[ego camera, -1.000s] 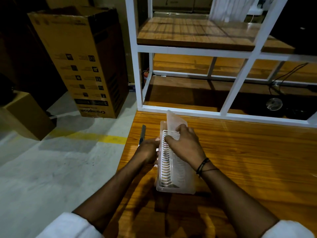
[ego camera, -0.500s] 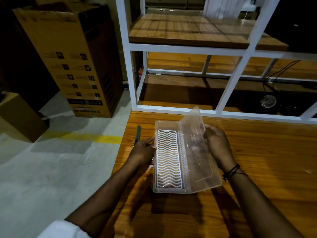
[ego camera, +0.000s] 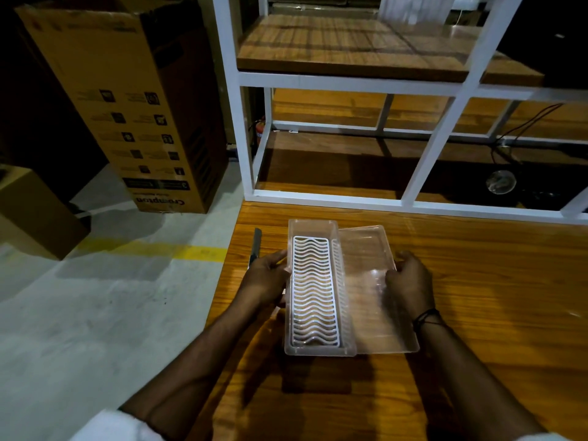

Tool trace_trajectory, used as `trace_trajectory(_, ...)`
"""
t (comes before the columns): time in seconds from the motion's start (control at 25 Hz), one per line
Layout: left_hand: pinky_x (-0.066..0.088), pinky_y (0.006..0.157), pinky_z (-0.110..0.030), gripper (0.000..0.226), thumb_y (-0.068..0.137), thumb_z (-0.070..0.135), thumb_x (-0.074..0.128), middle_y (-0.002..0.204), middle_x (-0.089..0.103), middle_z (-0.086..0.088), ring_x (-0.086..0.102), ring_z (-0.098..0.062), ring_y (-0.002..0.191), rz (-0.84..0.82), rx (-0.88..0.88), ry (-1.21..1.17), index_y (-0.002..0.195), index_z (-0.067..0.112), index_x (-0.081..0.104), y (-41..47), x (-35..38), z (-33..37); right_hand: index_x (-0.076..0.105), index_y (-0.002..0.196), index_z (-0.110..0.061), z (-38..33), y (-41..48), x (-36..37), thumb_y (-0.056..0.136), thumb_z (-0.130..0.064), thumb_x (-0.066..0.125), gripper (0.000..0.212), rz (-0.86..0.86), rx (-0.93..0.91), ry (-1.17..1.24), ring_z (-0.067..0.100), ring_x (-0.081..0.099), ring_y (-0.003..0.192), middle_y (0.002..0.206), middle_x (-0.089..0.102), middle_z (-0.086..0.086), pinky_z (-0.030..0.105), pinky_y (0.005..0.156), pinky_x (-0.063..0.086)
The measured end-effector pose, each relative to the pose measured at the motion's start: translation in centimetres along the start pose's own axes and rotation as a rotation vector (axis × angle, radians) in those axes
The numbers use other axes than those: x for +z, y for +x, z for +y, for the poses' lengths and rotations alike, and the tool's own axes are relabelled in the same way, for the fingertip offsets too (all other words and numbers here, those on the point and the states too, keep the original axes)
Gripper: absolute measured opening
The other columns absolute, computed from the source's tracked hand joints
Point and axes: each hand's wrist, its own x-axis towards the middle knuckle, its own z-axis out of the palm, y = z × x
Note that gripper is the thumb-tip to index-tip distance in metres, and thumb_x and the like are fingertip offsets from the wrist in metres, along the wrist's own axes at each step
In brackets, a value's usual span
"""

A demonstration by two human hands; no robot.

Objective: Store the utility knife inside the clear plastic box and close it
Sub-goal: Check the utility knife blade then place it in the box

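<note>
A clear plastic box (ego camera: 313, 351) lies lengthwise on the wooden table (ego camera: 477, 297) with a white wavy grid insert (ego camera: 313, 291) in its bottom. Its clear lid (ego camera: 366, 272) is swung fully open and lies flat on the right of the box. My left hand (ego camera: 269, 280) grips the box's left wall. My right hand (ego camera: 409, 284) rests on the lid's right edge, fingers curled over it. The dark utility knife (ego camera: 255, 246) lies on the table by the left edge, just beyond my left hand, partly hidden by it.
A white metal shelf frame (ego camera: 423, 186) with wooden boards stands along the table's far edge. On the floor at left stand a tall cardboard carton (ego camera: 127, 100) and a smaller box (ego camera: 35, 214). The table's left edge runs close to the knife.
The lid went from nearly upright over the box to folded flat on the right. My right hand moved right with it. My left hand stayed on the box.
</note>
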Motion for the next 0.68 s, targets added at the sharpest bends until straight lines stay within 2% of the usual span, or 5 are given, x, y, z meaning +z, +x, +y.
trace_trajectory(0.08, 0.064, 0.070, -0.036, 0.046, 0.102, 0.012, 0.059, 0.130, 0.072, -0.009, 0.074, -0.027, 0.101, 0.013, 0.003, 0.019, 0.147, 0.024, 0.056, 0.3, 0.0, -0.3, 0.060, 0.120, -0.014, 0.5, -0.4, 0.4, 0.092, -0.005, 0.059, 0.030, -0.006, -0.003, -0.051, 0.032, 0.066, 0.105, 0.120, 0.068, 0.013, 0.039, 0.077, 0.058)
trace_trajectory(0.16, 0.064, 0.083, -0.046, 0.046, 0.102, 0.014, 0.061, 0.129, 0.073, -0.008, 0.074, -0.028, 0.104, 0.018, 0.005, 0.032, 0.146, 0.024, 0.057, 0.5, -0.1, -0.5, 0.060, 0.116, -0.019, 1.2, -0.8, 0.8, 0.088, -0.016, 0.062, 0.028, 0.016, -0.084, -0.338, 0.034, 0.053, 0.120, 0.128, 0.061, 0.012, 0.049, 0.096, 0.051)
trace_trajectory(0.24, 0.064, 0.085, -0.048, 0.044, 0.102, 0.015, 0.061, 0.129, 0.073, -0.007, 0.075, -0.027, 0.103, 0.027, 0.006, 0.039, 0.145, 0.025, 0.058, 0.4, -0.1, -0.4, 0.056, 0.126, -0.023, 1.6, -1.7, 1.0, 0.086, -0.030, 0.063, 0.042, 0.014, -0.239, -0.547, 0.035, 0.038, 0.133, 0.141, 0.050, 0.011, 0.053, 0.108, 0.036)
trace_trajectory(0.36, 0.063, 0.087, -0.050, 0.042, 0.100, 0.021, 0.065, 0.128, 0.074, -0.003, 0.075, -0.025, 0.104, 0.046, 0.044, 0.100, 0.141, 0.029, 0.061, 0.2, 0.0, -0.5, 0.042, 0.147, -0.030, 1.9, -2.7, 2.0, 0.090, -0.050, 0.051, 0.061, -0.111, -0.404, -0.634, 0.035, 0.019, 0.149, 0.160, 0.034, 0.009, 0.053, 0.119, 0.021)
trace_trajectory(0.68, 0.062, 0.090, -0.051, 0.037, 0.099, 0.020, 0.064, 0.127, 0.074, 0.001, 0.073, -0.021, 0.107, 0.122, 0.152, 0.279, 0.136, 0.026, 0.067, -0.5, 0.5, 0.0, 0.032, 0.154, -0.034, 2.7, -2.5, 2.9, 0.094, -0.054, 0.040, 0.064, -0.244, -0.385, -0.686, 0.035, 0.006, 0.154, 0.168, 0.018, 0.007, 0.052, 0.124, 0.002)
